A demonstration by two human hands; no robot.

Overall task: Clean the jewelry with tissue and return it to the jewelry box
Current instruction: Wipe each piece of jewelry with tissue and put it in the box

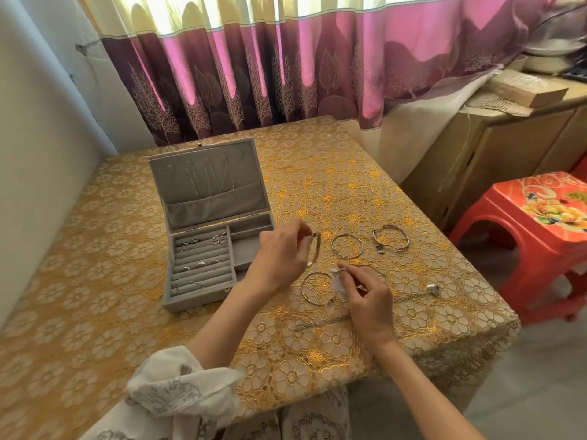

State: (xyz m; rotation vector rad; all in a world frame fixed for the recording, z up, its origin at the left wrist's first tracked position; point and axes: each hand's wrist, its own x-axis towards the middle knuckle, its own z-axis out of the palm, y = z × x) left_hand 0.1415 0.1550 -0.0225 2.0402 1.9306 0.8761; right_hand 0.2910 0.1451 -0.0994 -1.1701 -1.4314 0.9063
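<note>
My left hand (279, 255) pinches a silver bangle (316, 249) and holds it raised just right of the open grey jewelry box (178, 296). My right hand (365, 300) pinches a small white tissue (337, 279) a little below that bangle. Three more silver bangles lie on the cloth: one under the tissue (305, 295), one in the middle (336, 254), one with a charm farther right (405, 239). A chain necklace (320, 322) with a silver pendant (433, 289) runs beneath my right hand. Rings sit in the box's slots.
The table (127, 312) wears a gold floral lace cloth and stands against a wall on the left, with purple curtains (286, 74) behind. A red plastic stool (524, 230) stands off the table's right edge, by a wooden cabinet (492, 154).
</note>
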